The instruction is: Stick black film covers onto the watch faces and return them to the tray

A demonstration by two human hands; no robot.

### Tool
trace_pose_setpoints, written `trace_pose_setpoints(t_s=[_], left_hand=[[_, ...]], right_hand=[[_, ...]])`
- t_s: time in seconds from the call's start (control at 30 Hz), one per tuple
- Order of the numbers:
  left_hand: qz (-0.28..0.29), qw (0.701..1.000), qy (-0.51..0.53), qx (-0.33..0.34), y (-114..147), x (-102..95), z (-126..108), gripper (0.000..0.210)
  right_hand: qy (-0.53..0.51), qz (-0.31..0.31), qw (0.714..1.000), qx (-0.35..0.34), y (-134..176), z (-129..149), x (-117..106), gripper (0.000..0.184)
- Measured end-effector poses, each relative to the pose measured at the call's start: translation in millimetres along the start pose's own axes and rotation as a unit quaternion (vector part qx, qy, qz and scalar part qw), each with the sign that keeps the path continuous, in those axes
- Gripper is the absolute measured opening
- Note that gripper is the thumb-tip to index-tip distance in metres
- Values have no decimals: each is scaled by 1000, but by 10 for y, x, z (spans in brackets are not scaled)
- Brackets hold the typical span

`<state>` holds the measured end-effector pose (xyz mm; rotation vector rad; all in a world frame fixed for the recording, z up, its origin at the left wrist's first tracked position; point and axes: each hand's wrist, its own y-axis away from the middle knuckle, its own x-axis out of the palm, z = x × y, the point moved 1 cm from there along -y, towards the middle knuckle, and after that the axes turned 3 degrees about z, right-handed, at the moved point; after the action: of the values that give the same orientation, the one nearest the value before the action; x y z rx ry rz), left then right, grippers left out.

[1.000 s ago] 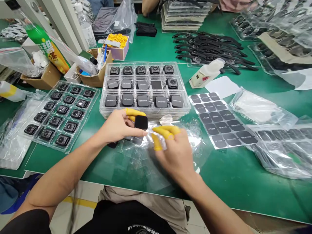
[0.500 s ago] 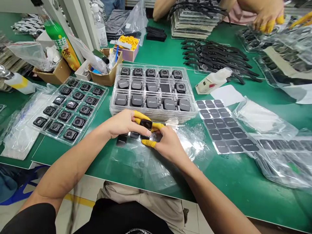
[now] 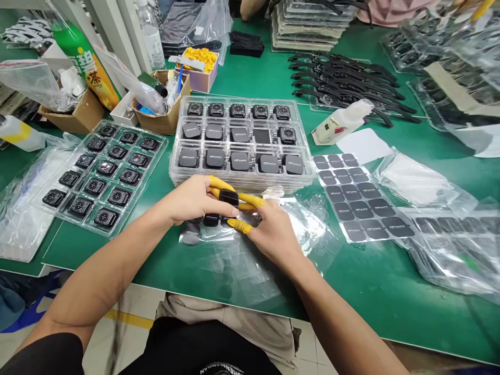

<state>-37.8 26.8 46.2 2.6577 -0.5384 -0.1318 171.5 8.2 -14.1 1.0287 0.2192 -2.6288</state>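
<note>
My left hand, with yellow finger cots, pinches a small black watch case, its glossy face tilted up. My right hand, also in yellow cots, reaches in from the other side. Its forefinger extends to the watch's right edge, and its thumb presses at the right end of a strip of black printed stickers, gripping it. The strip's left end droops over clear plastic film on the table. Just beyond both hands, a stack of clear trays holds watch cases, several covered by black printed squares.
Left lies another clear tray of watch cases. A sticker sheet, a white bottle and plastic bags are at right. Black straps, small boxes and a green drink bottle stand behind.
The watch case has tilted and shifted slightly left in my left hand. The strip's left end has dropped lower. A co-worker's hand at the upper right has left the view.
</note>
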Motion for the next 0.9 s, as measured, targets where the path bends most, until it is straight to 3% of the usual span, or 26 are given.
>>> trace_pose_setpoints(t_s=[0.2,0.43,0.63,0.77,0.87,0.9], left_hand=[[-4,1000,-21,-12,72,13,-91,40],[14,1000,3,-21,44,-35,-40,43],[34,997,53,-36,39,9,-10,39],[34,995,66,-65,34,36,8,37],[18,996,60,-69,19,28,29,42],[17,996,60,-68,15,26,35,42]], right_hand=[[21,4,1000,-17,-21,-20,54,24],[103,-38,966,-235,35,-71,29,14],[93,-89,933,-336,36,-87,-12,12],[111,-87,931,-336,75,-131,15,25],[113,-52,951,-282,101,-155,37,12],[112,-40,959,-258,103,-159,43,19]])
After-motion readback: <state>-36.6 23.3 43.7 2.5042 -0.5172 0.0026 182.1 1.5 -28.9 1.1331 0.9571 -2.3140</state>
